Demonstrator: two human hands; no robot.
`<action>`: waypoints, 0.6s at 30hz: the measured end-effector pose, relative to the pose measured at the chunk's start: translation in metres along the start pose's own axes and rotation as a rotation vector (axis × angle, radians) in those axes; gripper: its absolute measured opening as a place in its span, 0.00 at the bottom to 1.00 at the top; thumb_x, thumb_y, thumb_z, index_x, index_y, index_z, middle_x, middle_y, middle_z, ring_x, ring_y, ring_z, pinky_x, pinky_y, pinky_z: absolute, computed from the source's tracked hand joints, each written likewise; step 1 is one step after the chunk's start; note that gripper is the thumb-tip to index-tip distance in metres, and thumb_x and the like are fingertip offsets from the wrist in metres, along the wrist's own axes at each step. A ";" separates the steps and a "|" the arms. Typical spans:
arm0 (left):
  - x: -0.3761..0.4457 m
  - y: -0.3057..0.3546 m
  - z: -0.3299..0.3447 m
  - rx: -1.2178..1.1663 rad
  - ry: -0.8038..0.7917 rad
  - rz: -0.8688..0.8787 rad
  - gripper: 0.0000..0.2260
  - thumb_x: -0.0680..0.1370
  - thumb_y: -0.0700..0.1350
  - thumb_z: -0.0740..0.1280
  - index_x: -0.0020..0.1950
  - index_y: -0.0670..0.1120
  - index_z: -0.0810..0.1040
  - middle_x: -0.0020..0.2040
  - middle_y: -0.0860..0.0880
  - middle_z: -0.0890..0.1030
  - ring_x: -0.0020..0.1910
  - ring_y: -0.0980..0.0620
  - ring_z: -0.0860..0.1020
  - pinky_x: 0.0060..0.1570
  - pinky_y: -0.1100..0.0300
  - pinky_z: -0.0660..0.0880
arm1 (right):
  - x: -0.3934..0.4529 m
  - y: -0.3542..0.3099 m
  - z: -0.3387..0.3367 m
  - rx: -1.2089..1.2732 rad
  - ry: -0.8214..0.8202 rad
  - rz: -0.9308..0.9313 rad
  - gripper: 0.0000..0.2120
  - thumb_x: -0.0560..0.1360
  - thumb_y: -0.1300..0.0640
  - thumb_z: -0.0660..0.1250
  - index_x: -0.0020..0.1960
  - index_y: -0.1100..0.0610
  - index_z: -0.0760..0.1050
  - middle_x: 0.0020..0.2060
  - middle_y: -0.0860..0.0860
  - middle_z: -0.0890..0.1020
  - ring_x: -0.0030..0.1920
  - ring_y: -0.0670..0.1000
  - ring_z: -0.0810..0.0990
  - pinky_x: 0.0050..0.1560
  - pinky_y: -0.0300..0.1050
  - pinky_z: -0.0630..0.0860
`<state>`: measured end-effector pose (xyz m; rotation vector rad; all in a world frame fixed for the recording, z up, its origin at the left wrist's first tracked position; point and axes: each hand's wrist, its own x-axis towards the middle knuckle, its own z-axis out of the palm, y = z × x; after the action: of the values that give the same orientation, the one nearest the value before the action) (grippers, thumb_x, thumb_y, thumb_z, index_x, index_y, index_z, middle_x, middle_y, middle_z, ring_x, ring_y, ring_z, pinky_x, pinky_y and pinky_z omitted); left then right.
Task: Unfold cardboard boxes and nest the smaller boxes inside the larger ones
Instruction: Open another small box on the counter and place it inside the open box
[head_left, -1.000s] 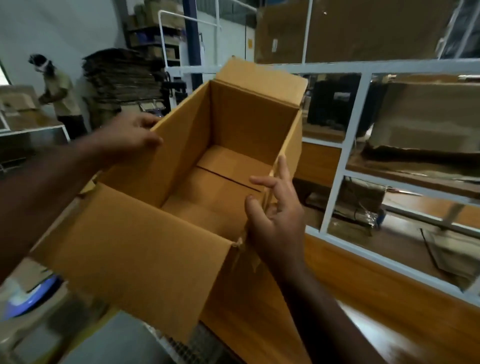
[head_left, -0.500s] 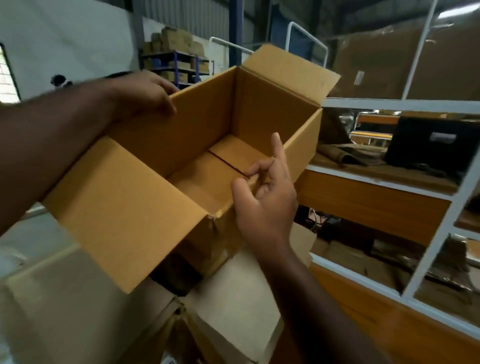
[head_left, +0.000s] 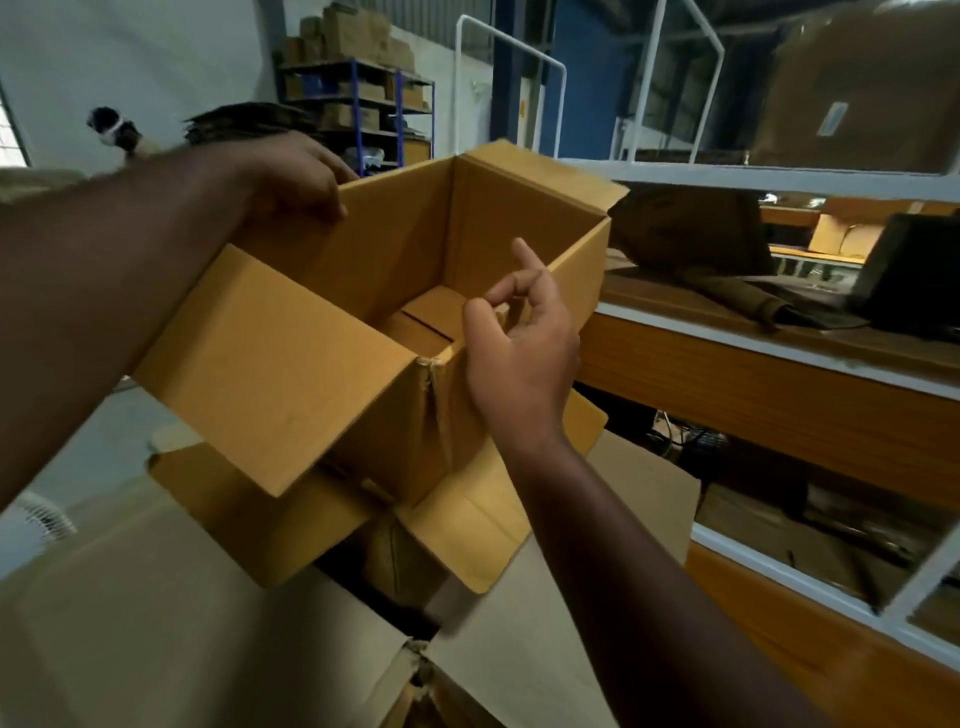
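Lying below, a large pale cardboard box (head_left: 156, 623) is seen with its flaps open. Above it, a smaller brown box (head_left: 395, 249), open upward, is held in the air. Its left wall is gripped by the left hand (head_left: 291, 176); its right rim is pinched by the right hand (head_left: 524, 358).

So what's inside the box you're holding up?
Only its folded bottom flaps show inside the box, with a seam between them. The near flap and right hand cover the rest.

nothing legible; the white label (head_left: 832, 118) on the far cardboard sheet (head_left: 883, 62) is blurred.
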<state>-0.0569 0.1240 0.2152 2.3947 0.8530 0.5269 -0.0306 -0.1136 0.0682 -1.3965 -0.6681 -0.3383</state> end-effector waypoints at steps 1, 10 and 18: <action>0.005 -0.001 -0.002 -0.002 0.000 -0.001 0.25 0.80 0.39 0.71 0.75 0.57 0.74 0.71 0.42 0.75 0.66 0.35 0.76 0.63 0.33 0.75 | 0.003 0.001 0.004 -0.001 0.000 0.004 0.09 0.77 0.59 0.71 0.44 0.48 0.75 0.75 0.41 0.75 0.73 0.40 0.70 0.69 0.46 0.70; 0.036 -0.023 0.010 0.033 -0.028 -0.041 0.26 0.80 0.39 0.70 0.75 0.58 0.74 0.72 0.42 0.74 0.66 0.36 0.76 0.61 0.36 0.76 | 0.020 0.018 0.039 -0.014 0.006 0.052 0.08 0.76 0.58 0.71 0.44 0.46 0.76 0.74 0.39 0.77 0.67 0.36 0.70 0.65 0.46 0.72; 0.064 -0.062 0.028 0.021 -0.155 -0.071 0.28 0.80 0.37 0.70 0.76 0.57 0.72 0.78 0.46 0.69 0.67 0.36 0.74 0.63 0.34 0.76 | 0.017 0.017 0.040 -0.107 -0.081 0.119 0.09 0.75 0.57 0.73 0.46 0.43 0.77 0.78 0.40 0.72 0.76 0.44 0.69 0.72 0.51 0.71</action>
<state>-0.0238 0.1972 0.1674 2.3789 0.8750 0.3015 -0.0166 -0.0696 0.0662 -1.5513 -0.6372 -0.2267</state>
